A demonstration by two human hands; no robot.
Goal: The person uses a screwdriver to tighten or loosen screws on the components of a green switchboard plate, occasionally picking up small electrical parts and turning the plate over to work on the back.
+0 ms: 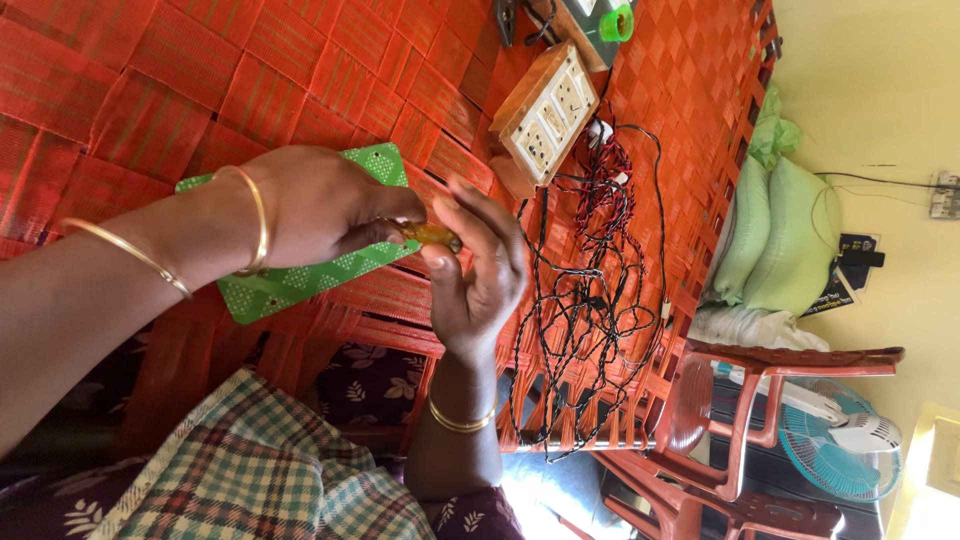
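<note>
My left hand [320, 205], with two gold bangles on the arm, reaches in from the left and pinches a small amber translucent object [432, 235] between thumb and fingers. My right hand [478, 275], one bangle at the wrist, comes up from below and grips the same object's other end with thumb and curled fingers. What the object is cannot be told. Under my left hand lies a green patterned panel [300, 280] on the red woven cot [150, 90].
A wooden switchboard with white sockets [545, 110] lies beyond my hands, and a tangle of red and black wires [590, 290] trails from it. A green lamp holder [617, 22] sits at the top. Red plastic chairs [760, 400], sacks [790, 240] and a fan [840, 445] stand past the cot.
</note>
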